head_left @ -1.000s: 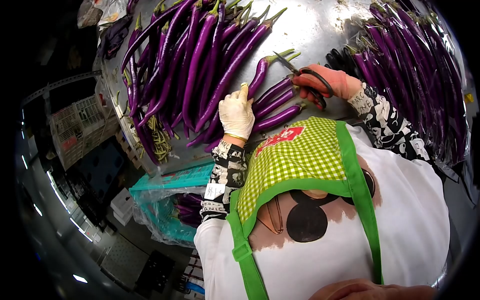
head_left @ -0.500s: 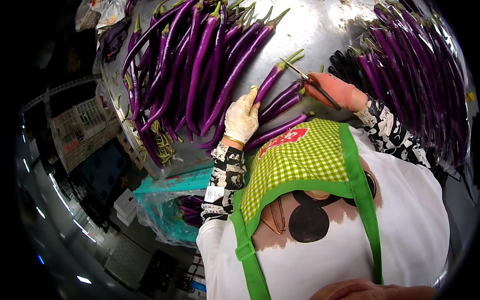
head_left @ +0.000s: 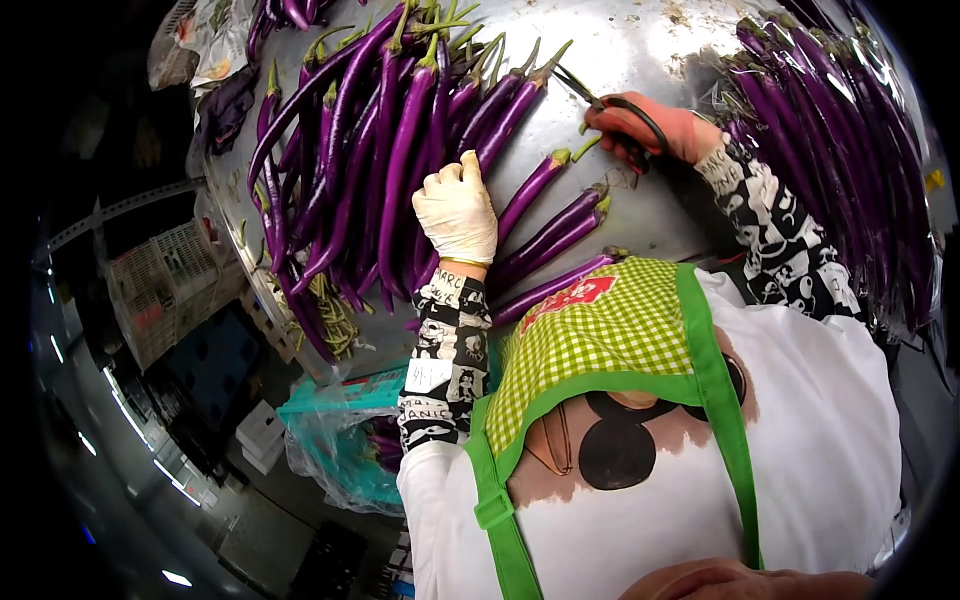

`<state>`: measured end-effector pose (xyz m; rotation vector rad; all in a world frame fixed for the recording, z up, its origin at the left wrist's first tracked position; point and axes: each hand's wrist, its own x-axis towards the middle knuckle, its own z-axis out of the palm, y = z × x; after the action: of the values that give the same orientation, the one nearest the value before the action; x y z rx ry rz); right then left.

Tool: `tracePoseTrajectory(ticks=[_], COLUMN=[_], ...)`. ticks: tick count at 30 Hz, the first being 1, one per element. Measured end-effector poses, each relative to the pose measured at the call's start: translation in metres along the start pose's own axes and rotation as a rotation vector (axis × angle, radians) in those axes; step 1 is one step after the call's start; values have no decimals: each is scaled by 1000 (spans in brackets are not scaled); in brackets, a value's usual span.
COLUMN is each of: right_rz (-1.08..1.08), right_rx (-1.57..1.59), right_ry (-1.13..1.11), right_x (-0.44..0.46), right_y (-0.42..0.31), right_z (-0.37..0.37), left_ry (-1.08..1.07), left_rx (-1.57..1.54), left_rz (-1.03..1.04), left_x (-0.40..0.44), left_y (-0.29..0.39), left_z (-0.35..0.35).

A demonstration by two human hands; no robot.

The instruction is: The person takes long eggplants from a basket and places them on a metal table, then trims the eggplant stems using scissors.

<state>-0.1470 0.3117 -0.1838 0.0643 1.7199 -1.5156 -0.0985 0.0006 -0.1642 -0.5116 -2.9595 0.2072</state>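
My left hand, in a pale glove, is closed around the lower part of a long purple eggplant at the pile's right side. In my right hand, which wears an orange glove, is a pair of scissors. Their slim blades point toward that eggplant's green stem. Close below the scissors lies a cut stem piece, by the top of a short-stemmed eggplant. Nearer my apron are a few more eggplants. My left palm and the eggplant's lower end are hidden.
A large eggplant pile covers the left of the metal table. Bagged eggplants in clear plastic lie at the right. Cut stems are heaped at the left edge. A teal crate stands below, beside a pale crate.
My left hand has let go of one eggplant and moved left onto another. The first eggplant's stem is now cut short. My right hand has moved up with the scissors.
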Motion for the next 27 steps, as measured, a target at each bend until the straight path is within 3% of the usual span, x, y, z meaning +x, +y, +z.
tracePoseTrajectory(ticks=[4, 7, 10, 12, 13, 14, 16, 18, 20, 22, 27], right_rz=[-8, 52, -77, -15, -237, 34, -333, -248, -33, -63, 78], right_rx=[-96, -172, -269, -295, -450, -247, -534, -331, -171, -164, -166], right_ry=[-4, -43, -58, -83, 4, 3, 194, 170, 93, 27, -38], right_x=[5, -23, -47, -59, -62, -72, -70, -69, -60, -42, 1], right_y=[-15, -25, 0, 14, 16, 13, 36, 30, 10, -6, -37], right_z=[3, 8, 25, 34, 40, 45, 51, 48, 42, 28, 11], left_ry=[-21, -48, -82, -121, -126, -130, -234, -359, -54, 97, 65], left_rx=[-113, -344, -540, -628, -621, -613, -556, -524, -516, -304, -186], left_rz=[6, -140, -120, -131, -132, -131, -88, -154, 4, -52, -254], left_x=[-7, -31, -64, -76, -81, -85, -83, -69, -44, -22, 12], left_y=[-3, -3, -16, -18, -18, -18, -21, -20, -17, -11, -3], left_z=[-8, -19, -24, -28, -25, -21, -32, -42, -48, -46, -36])
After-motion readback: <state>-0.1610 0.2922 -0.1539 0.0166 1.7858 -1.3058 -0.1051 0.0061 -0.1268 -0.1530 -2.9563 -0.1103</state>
